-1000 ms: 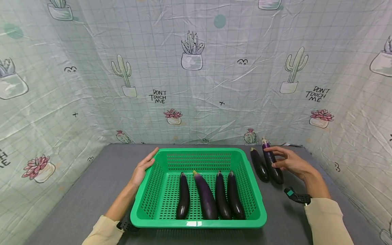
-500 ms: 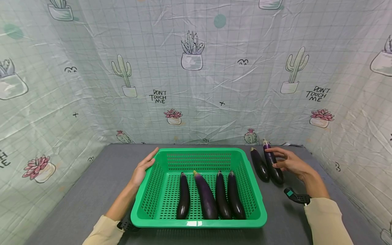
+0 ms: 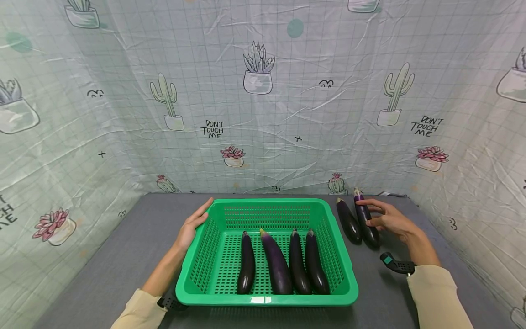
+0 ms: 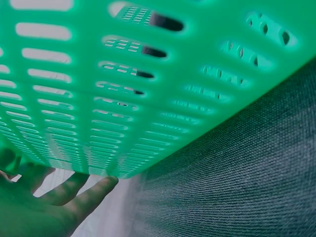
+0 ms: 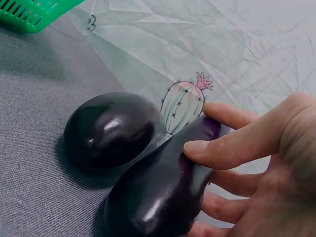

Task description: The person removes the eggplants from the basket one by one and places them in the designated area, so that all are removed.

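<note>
Barely shifted in a second: still pinching long, glossy dark-purple eggplant (image 3: 362, 214) on grey woven desk (image 3: 131, 256) with right hand (image 3: 390, 219), resting spread left hand (image 3: 191, 229) against green slotted plastic basket (image 3: 226, 299); apparently not lifting yet.

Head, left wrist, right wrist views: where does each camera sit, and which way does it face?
Head: worn on the head, facing forward and down at the basket; left grip, right grip and sleeves show.
Left wrist: on that wrist, facing the basket's slotted side; left fingers show.
Right wrist: on that wrist, facing the held eggplant and another eggplant; thumb and fingers show.
Head and right wrist share both eggplants.
</note>
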A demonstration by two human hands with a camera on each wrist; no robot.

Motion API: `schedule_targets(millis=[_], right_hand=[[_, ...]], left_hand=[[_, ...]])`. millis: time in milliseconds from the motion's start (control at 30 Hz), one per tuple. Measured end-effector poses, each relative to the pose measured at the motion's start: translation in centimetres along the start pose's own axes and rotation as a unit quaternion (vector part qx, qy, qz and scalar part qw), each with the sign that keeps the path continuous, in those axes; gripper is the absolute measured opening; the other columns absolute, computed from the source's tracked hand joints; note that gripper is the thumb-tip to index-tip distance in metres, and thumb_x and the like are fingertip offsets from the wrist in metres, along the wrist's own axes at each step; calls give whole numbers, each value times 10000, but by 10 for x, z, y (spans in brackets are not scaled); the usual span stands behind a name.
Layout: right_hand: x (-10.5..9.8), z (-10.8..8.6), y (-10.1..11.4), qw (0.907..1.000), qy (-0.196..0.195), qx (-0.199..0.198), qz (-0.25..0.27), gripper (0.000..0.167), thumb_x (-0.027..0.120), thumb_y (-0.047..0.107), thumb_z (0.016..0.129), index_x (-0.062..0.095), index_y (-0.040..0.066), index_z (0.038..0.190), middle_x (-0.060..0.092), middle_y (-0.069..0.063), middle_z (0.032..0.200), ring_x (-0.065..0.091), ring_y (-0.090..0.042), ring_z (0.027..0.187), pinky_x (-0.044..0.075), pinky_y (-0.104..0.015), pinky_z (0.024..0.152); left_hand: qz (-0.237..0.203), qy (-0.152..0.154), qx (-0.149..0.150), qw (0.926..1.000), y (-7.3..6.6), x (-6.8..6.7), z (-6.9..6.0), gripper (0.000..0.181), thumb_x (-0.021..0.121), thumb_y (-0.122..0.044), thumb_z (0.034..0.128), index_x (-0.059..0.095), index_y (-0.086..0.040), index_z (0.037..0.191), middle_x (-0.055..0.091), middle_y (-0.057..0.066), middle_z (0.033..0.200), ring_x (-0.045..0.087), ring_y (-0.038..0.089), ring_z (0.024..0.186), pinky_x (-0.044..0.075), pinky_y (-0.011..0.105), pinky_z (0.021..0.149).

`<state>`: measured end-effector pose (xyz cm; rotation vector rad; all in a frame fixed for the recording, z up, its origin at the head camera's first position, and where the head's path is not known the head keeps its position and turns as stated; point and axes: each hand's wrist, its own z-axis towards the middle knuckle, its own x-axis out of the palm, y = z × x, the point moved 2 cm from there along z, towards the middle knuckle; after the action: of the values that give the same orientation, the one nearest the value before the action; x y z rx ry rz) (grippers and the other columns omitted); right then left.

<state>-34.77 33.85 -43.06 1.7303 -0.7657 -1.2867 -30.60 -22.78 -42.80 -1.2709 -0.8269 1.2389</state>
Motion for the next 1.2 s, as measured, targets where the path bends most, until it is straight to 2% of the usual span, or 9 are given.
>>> schedule_targets(millis=[233, 533, 567, 633, 733, 800, 933, 1067, 1200], right_hand=[[1, 2, -3, 10000, -6, 2, -1, 741, 672, 42, 943, 347, 74, 1609, 177, -384, 1641, 357, -555, 1415, 505, -381, 785], [3, 2, -3, 9991, 100, 128, -384, 704, 676, 129, 977, 362, 95, 1606, 219, -353, 1640, 290, -562, 1458, 524, -489, 925], [3, 2, -3, 9990, 107, 122, -413, 702, 676, 139, 980, 363, 93, 1606, 222, -354, 1640, 292, -562, 1459, 527, -493, 930], [4, 2, -2, 9988, 113, 115, -468, 695, 675, 158, 985, 368, 86, 1604, 228, -357, 1636, 295, -564, 1459, 534, -518, 944], [5, 2, 0, 9983, 109, 130, -553, 686, 672, 177, 989, 377, 84, 1601, 241, -360, 1630, 309, -563, 1452, 538, -541, 959], [6, 3, 1, 9979, 95, 135, -625, 676, 666, 185, 992, 385, 82, 1598, 249, -360, 1626, 317, -560, 1446, 540, -532, 955], [8, 4, 2, 9970, 74, 157, -750, 656, 647, 188, 1003, 391, 73, 1595, 260, -357, 1626, 322, -558, 1445, 542, -534, 943], [10, 5, 2, 9966, 94, 210, -794, 639, 629, 185, 1013, 391, 60, 1593, 256, -360, 1630, 307, -567, 1459, 528, -603, 967], [12, 7, 3, 9963, 107, 237, -824, 627, 618, 174, 1018, 395, 49, 1590, 269, -372, 1623, 316, -571, 1460, 533, -582, 949]], left_hand=[[9, 0, 11, 10000, 0, 0, -1, 565, 306, -186, 1134, 170, -9, 1653, 58, 192, 1744, -25, 431, 1609, 47, 645, 1286], [-4, 15, 21, 10000, 0, 0, -1, 564, 299, -185, 1137, 162, -4, 1653, 52, 189, 1745, -26, 421, 1610, 63, 617, 1292], [-34, 35, 6, 10000, 0, 0, 0, 565, 296, -189, 1139, 157, -8, 1655, 47, 184, 1747, -17, 417, 1611, 105, 573, 1301], [-148, 81, -22, 9999, 1, 0, 0, 568, 291, -193, 1141, 140, -12, 1658, 32, 174, 1749, 6, 411, 1611, 231, 399, 1294], [-317, 142, -48, 9994, 0, 1, -1, 570, 286, -194, 1143, 122, -24, 1663, 12, 164, 1752, 45, 409, 1607, 362, 135, 1137], [-387, 162, -47, 9991, 0, 0, -1, 570, 284, -193, 1144, 117, -30, 1664, 4, 168, 1751, 67, 415, 1601, 379, 43, 1043], [-467, 182, -69, 9987, 0, 1, -1, 569, 281, -195, 1145, 114, -40, 1667, -4, 167, 1751, 94, 412, 1596, 398, 44, 1032], [-487, 171, -78, 9986, 0, 1, -2, 571, 283, -195, 1145, 112, -38, 1666, -5, 166, 1751, 99, 408, 1595, 399, 44, 1033], [-467, 149, -47, 9988, 0, 1, -2, 573, 290, -191, 1143, 115, -30, 1664, 2, 172, 1750, 93, 409, 1595, 394, 41, 1033]])
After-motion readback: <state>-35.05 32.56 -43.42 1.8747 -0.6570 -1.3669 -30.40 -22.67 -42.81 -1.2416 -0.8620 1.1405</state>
